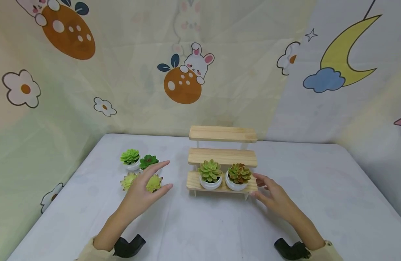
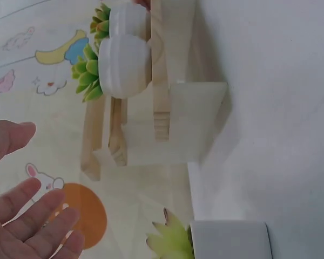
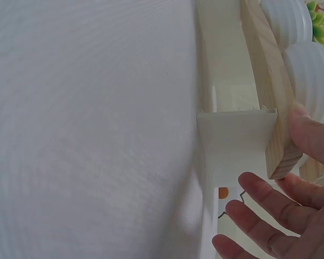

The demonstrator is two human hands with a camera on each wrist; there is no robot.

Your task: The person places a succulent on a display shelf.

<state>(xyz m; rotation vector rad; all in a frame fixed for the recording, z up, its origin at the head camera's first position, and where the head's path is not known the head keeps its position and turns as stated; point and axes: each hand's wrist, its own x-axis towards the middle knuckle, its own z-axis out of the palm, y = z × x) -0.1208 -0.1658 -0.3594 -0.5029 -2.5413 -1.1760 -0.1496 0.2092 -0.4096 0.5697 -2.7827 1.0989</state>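
A stepped wooden stand has three plank tiers on pale supports. On its lowest tier sit a green succulent and a reddish-green succulent, each in a round white pot. My right hand holds the right end of that tier, thumb at the front edge and index finger at the end; the other fingers spread below. My left hand hovers over the left group with thumb and fingers apart, holding nothing. Partly behind it stand two yellow-green succulents and a dark green succulent.
A bright green succulent in a white pot stands at the back of the left group. White cloth covers the table. Behind rises a printed fabric backdrop with rabbits, flowers and a moon. Black straps circle both wrists.
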